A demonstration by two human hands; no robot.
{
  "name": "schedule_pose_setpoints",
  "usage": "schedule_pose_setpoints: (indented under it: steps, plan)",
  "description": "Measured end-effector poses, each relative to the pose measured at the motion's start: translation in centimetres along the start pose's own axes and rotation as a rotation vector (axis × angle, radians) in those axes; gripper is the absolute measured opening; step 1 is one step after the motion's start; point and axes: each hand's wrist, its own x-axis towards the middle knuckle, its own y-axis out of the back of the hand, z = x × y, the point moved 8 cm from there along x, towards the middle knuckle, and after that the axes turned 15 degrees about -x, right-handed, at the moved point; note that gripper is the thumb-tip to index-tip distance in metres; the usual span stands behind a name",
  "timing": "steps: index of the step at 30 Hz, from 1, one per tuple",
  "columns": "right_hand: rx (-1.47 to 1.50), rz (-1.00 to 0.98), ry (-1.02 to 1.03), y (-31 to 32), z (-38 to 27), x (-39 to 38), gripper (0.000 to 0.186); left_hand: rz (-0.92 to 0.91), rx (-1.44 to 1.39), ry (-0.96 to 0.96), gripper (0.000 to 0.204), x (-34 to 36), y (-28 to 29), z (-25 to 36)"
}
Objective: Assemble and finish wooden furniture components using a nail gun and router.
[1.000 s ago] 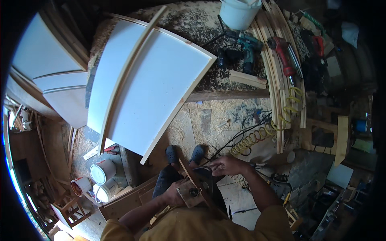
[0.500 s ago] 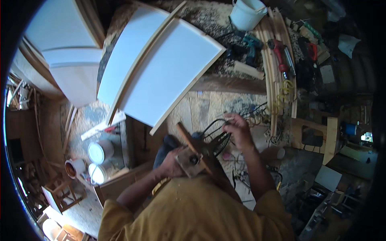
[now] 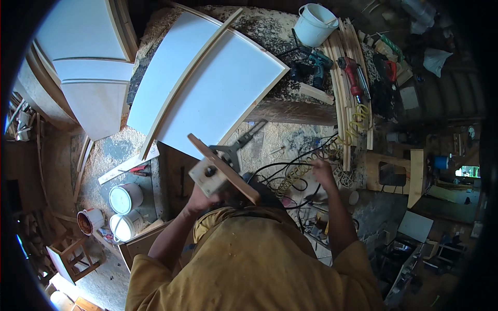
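Observation:
My left hand (image 3: 198, 196) grips a wooden jig (image 3: 220, 172): a pale block with a dark knob fixed to a long brown strip, with a black metal part behind it. It is raised close in front of my chest. My right hand (image 3: 321, 170) reaches out over a tangle of black cables (image 3: 277, 176) and a yellow coiled hose (image 3: 306, 173) on the sawdust-covered bench. It touches them, but its grasp is hidden. A large white curved panel with wooden ribs (image 3: 207, 88) lies just beyond the jig.
A white bucket (image 3: 314, 23), cordless drills (image 3: 311, 65), a red tool (image 3: 353, 75) and bent wooden strips (image 3: 342, 93) lie at the far right. Two white paint cans (image 3: 126, 198) and a wooden stool (image 3: 70, 256) are at lower left. More white panels (image 3: 88, 62) lean at upper left.
My left hand has lifted the wooden jig higher and nearer to me. My right hand has moved right and outward along the cables to the coiled hose.

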Motion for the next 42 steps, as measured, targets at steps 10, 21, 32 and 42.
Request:
schedule_pose_setpoints:
  steps: [10,21,32,42]
  plan:
    - [-0.372,0.356,0.372,1.8,1.3,-0.1,0.031,0.268,-0.396,-0.346,0.063,-0.5,2.9,6.9]
    - [-0.343,0.050,0.612,11.7,-15.3,18.2,0.017,0.531,-0.239,-0.523,0.078,-3.4,-0.7,9.0]
    - [-1.073,0.410,0.866,13.0,-30.2,39.7,0.024,0.754,0.094,-0.229,0.077,-1.6,-8.5,3.8]
    - [-0.936,0.359,0.849,15.1,-32.7,39.1,0.017,0.767,0.091,-0.223,0.080,-1.8,-10.0,3.9]
